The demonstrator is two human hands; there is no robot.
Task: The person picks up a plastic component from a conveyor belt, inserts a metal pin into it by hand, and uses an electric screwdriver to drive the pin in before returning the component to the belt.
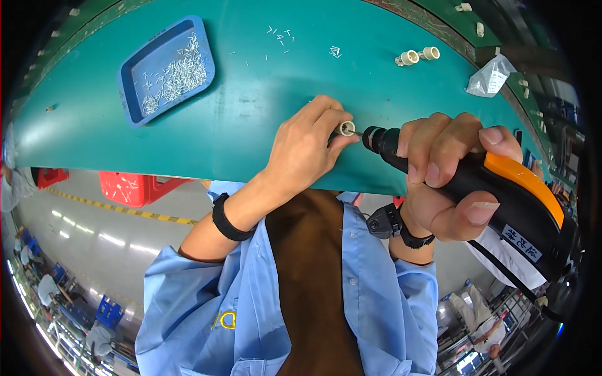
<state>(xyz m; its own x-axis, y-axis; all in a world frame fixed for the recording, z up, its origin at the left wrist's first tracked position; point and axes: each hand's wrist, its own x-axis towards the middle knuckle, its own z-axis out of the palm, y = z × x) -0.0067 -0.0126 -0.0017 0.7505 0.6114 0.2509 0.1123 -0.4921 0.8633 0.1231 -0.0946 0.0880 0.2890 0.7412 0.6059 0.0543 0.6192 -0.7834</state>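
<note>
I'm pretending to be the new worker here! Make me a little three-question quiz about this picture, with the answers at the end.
1. True or false: the blue tray holds many small silvery pieces.

2. Fill in the blank: the black-and-orange power tool is gripped by the person's ____ hand.

3. What is the left hand holding?
A) the blue tray
B) a small cream cylinder
C) a plastic bag

Key:
1. True
2. right (right hand)
3. B

Black-and-orange power screwdriver (pixel 511 203), cream fitting (pixel 346 129), green tabletop (pixel 251 119), blue tray (pixel 207 53)
</note>
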